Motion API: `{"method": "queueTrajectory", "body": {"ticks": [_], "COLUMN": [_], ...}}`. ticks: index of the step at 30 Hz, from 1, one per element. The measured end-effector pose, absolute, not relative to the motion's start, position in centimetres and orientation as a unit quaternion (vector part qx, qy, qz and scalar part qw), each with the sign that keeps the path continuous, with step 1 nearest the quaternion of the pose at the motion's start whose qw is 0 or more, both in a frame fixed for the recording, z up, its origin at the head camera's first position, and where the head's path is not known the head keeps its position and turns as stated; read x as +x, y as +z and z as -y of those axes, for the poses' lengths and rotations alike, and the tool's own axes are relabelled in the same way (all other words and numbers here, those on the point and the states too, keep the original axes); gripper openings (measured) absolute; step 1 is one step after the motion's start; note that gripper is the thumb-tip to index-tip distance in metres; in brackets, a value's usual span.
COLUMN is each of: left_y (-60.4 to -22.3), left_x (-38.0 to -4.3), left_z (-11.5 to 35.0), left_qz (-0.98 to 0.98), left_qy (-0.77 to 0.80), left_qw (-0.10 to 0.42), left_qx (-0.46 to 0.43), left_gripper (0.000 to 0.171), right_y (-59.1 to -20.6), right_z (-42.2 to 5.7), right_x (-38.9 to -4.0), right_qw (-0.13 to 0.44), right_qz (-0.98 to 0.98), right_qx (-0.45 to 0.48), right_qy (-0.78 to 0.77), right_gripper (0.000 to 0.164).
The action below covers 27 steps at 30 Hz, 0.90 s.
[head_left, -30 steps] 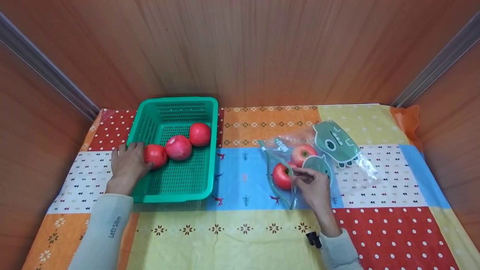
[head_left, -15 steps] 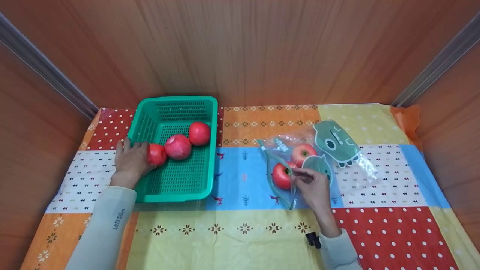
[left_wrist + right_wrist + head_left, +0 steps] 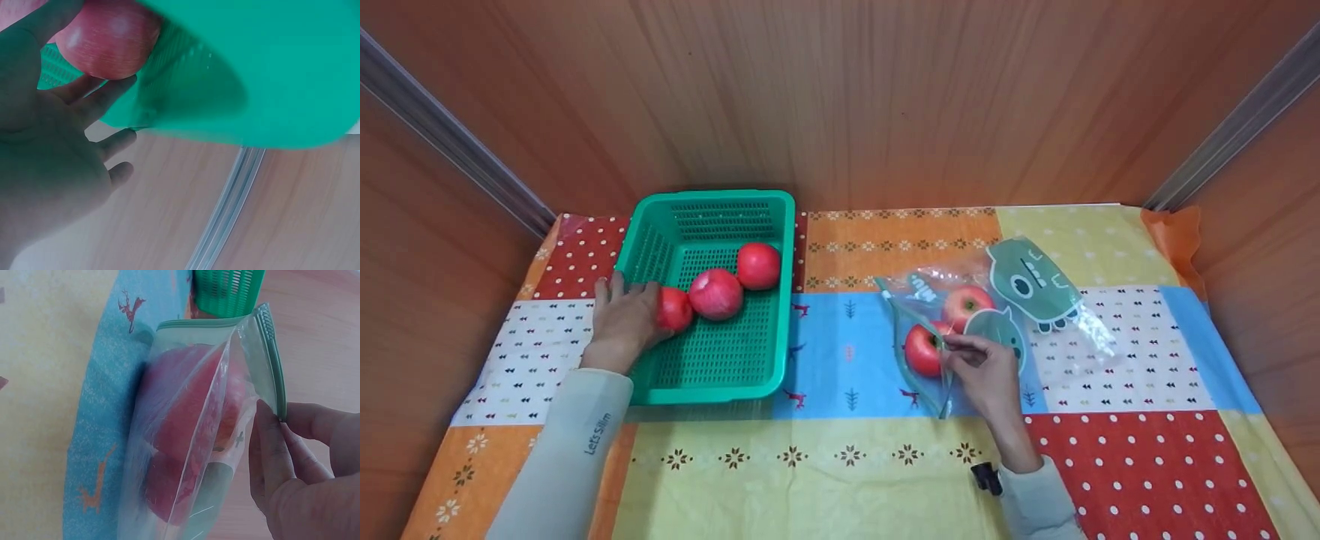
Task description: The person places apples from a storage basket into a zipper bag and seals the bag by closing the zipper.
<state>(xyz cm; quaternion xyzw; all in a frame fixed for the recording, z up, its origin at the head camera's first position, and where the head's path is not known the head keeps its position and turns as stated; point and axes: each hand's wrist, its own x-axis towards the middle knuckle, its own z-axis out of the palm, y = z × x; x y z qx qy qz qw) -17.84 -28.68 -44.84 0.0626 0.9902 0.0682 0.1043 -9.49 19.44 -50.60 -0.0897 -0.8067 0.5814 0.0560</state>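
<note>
My left hand (image 3: 624,321) reaches over the left rim of a green plastic basket (image 3: 697,395). Its thumb and fingers are about the leftmost red apple (image 3: 675,309), seen from the side in the left wrist view as a red apple (image 3: 109,39). Two more apples lie in the basket, a streaked one (image 3: 716,294) and one by the right wall (image 3: 759,266). My right hand (image 3: 984,375) pinches the zip edge of a clear zip bag (image 3: 271,354) between thumb and fingers, holding its mouth apart. Inside the bag lie two apples, the front one (image 3: 922,351) and the back one (image 3: 966,306).
A patchwork cloth (image 3: 810,480) covers the table. Wood-grain panels (image 3: 885,105) stand behind and at both sides. The bag's green cartoon print (image 3: 1031,281) lies toward the right. A small black object (image 3: 986,478) sits at the right sleeve cuff.
The left hand has moved a little right and closer round the leftmost apple, which has shifted slightly right. The right hand and the bag have stayed in place.
</note>
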Motion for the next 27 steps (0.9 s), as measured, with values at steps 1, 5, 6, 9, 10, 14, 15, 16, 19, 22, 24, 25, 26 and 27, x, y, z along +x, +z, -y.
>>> {"method": "queueTrajectory", "body": {"ticks": [1, 5, 6, 9, 10, 14, 15, 16, 19, 22, 24, 25, 26, 27], "left_y": [-44.9, -45.1, -45.1, -45.3, -45.4, -45.7, -45.7, -45.8, -45.9, -46.0, -46.0, -46.0, -46.1, -46.1], "left_x": [-17.9, -18.0, -18.0, -18.0, -18.0, -17.8, -17.7, -17.7, -17.6, -17.5, -17.3, -17.3, -17.2, -17.2], "left_z": [28.6, 28.5, 28.5, 28.5, 28.5, 28.4, 28.3, 28.3, 28.2, 28.2, 28.1, 28.2, 28.2, 28.2], "left_qz": [-0.99, -0.99, -0.99, -0.99, -0.99, -0.992, -0.993, -0.993, -0.994, -0.995, -0.995, -0.995, -0.995, -0.995], "left_qy": [0.067, 0.069, 0.071, 0.075, 0.076, 0.064, 0.059, 0.054, 0.038, 0.032, 0.036, 0.039, 0.039, 0.039], "left_qw": [0.104, 0.105, 0.106, 0.104, 0.102, 0.088, 0.083, 0.079, 0.069, 0.062, 0.06, 0.057, 0.055, 0.052], "left_qx": [0.063, 0.059, 0.059, 0.06, 0.06, 0.065, 0.065, 0.066, 0.07, 0.073, 0.076, 0.076, 0.077, 0.077], "left_gripper": [0.081, 0.085, 0.085, 0.086, 0.086, 0.085, 0.084, 0.084, 0.081, 0.083, 0.085, 0.086, 0.086, 0.086], "right_y": [-50.6, -50.6, -50.5, -50.5, -50.5, -50.5, -50.5, -50.5, -50.5, -50.6, -50.6, -50.7, -50.7, -50.7], "right_z": [-19.4, -19.3, -19.3, -19.4, -19.4, -19.4, -19.4, -19.4, -19.4, -19.5, -19.6, -19.6, -19.6, -19.6], "right_x": [-9.5, -9.4, -9.4, -9.4, -9.4, -9.3, -9.3, -9.3, -9.3, -9.3, -9.4, -9.4, -9.4, -9.5], "right_qw": [0.058, 0.063, 0.063, 0.063, 0.063, 0.062, 0.061, 0.06, 0.057, 0.055, 0.055, 0.053, 0.053, 0.052], "right_qz": [0.806, 0.804, 0.804, 0.806, 0.807, 0.809, 0.81, 0.811, 0.811, 0.811, 0.811, 0.812, 0.812, 0.813], "right_qx": [-0.087, -0.084, -0.083, -0.083, -0.083, -0.086, -0.088, -0.089, -0.089, -0.089, -0.09, -0.091, -0.091, -0.091], "right_qy": [0.583, 0.586, 0.585, 0.582, 0.581, 0.578, 0.576, 0.575, 0.575, 0.576, 0.575, 0.575, 0.573, 0.573], "right_gripper": [0.023, 0.023, 0.023, 0.024, 0.024, 0.024, 0.024, 0.025, 0.025, 0.025, 0.025, 0.026, 0.026, 0.026]}}
